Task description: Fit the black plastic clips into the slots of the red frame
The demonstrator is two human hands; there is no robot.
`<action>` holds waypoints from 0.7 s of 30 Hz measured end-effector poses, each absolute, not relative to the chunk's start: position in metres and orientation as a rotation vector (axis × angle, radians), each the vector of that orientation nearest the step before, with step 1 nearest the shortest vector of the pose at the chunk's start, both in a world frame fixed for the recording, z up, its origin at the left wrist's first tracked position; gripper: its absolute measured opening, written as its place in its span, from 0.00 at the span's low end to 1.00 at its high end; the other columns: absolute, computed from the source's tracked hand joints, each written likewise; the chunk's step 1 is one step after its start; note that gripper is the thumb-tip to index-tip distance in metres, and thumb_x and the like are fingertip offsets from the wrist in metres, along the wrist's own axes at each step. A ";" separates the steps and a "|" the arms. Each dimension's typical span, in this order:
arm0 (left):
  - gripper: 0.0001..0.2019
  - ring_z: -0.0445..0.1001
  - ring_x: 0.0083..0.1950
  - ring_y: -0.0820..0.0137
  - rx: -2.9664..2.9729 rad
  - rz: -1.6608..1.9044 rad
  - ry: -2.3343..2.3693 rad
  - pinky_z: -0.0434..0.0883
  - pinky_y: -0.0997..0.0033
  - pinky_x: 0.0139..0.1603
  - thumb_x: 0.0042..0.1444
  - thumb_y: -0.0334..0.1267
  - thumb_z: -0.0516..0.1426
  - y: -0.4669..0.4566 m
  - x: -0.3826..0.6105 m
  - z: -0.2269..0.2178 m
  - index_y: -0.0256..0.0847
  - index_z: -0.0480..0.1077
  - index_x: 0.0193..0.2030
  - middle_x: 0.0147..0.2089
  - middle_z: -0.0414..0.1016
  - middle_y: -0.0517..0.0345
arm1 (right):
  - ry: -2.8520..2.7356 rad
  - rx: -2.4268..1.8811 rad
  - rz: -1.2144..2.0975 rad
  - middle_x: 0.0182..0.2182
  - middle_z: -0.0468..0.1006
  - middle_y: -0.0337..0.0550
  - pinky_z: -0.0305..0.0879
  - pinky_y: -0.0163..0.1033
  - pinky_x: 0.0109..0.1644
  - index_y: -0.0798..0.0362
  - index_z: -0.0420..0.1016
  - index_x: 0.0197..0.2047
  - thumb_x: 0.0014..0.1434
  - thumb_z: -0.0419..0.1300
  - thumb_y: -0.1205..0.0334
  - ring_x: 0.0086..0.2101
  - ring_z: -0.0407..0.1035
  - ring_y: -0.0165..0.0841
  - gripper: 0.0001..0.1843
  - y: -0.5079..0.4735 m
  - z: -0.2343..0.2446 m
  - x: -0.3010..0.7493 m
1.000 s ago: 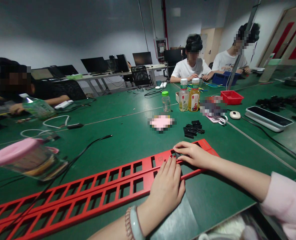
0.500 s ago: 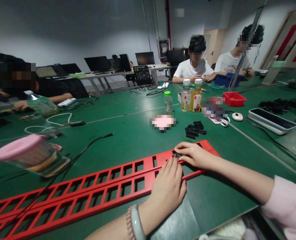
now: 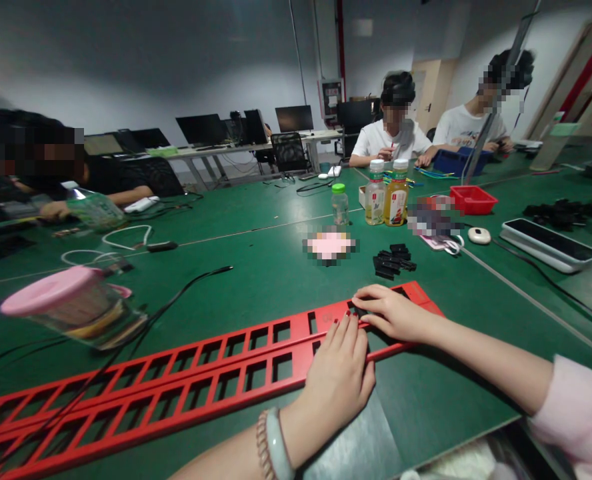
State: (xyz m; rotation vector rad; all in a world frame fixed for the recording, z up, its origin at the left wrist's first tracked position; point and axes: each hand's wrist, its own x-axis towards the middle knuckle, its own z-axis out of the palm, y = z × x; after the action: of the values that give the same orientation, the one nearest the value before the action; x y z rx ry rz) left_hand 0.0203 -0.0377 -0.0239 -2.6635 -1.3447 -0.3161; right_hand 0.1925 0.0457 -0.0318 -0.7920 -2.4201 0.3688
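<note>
A long red frame (image 3: pixel 301 357) with two rows of rectangular slots lies slantwise on the green table. My left hand (image 3: pixel 339 363) rests flat on its near side, fingers stretched out and tips by the middle rail. Just right of those fingertips, my right hand (image 3: pixel 389 310) pinches a small black piece (image 3: pixel 360 311) at a slot in the far row. The fingers cover most of that piece, so how deep it sits cannot be made out. Beyond the frame lies a loose pile of black pieces (image 3: pixel 394 261) of similar colour.
A lidded glass jar (image 3: pixel 101 327) stands at left, near a black cable (image 3: pixel 176 293) that crosses the frame. Drink bottles (image 3: pixel 396 197), a red bin (image 3: pixel 473 200) and a white device (image 3: pixel 551 247) stand farther back. Co-workers (image 3: pixel 393 137) sit around the table.
The whole view has shifted slightly. Both hands stay at the same place on the frame, with my right fingers still on the black piece. A co-worker across the table has raised a hand.
</note>
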 end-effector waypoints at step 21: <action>0.20 0.59 0.60 0.55 -2.657 -0.361 -1.317 0.61 0.51 0.58 0.55 0.38 0.49 -0.037 0.019 -0.022 0.30 0.62 0.53 0.58 0.61 0.38 | -2.442 -0.737 0.340 0.45 0.68 0.53 0.63 0.46 0.51 0.55 0.68 0.50 0.59 0.50 0.66 0.47 0.62 0.37 0.17 0.044 -0.026 0.192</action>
State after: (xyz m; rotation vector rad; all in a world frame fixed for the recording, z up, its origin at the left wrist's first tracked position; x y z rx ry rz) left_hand 0.0192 -0.0365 -0.0222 -2.6573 -1.3174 -0.3614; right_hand 0.1916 0.0437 -0.0264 -0.7370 -2.4421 0.3397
